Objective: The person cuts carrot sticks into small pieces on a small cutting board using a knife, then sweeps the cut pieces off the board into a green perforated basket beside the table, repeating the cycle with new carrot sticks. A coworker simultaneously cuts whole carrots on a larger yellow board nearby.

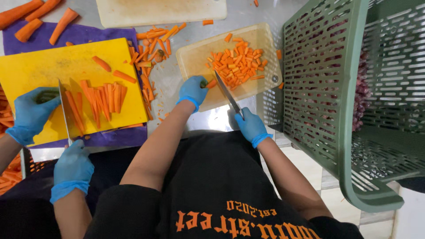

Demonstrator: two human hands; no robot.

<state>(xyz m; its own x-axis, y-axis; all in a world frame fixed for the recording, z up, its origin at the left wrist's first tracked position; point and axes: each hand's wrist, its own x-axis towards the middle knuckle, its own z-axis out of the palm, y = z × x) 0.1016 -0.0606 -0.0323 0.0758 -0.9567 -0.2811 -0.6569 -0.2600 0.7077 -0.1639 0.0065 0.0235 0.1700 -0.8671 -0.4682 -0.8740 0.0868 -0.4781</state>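
My left hand [192, 90], in a blue glove, pins a short carrot piece [211, 83] on the near left corner of a beige cutting board [191, 56]. In a blue glove too, my right hand [250, 126] grips a knife [228, 94] by its handle. The blade slants up and left, its tip right beside the carrot piece. A pile of cut carrot pieces [237, 64] lies in the middle of the board.
A co-worker's gloved hands [31, 113] [73, 166] cut carrot sticks [104, 99] with a knife on a yellow board [53, 64] at the left. Whole carrots [40, 17] lie top left, a white board [159, 11] at the top. A green slotted crate [332, 102] holding dark red produce stands right.
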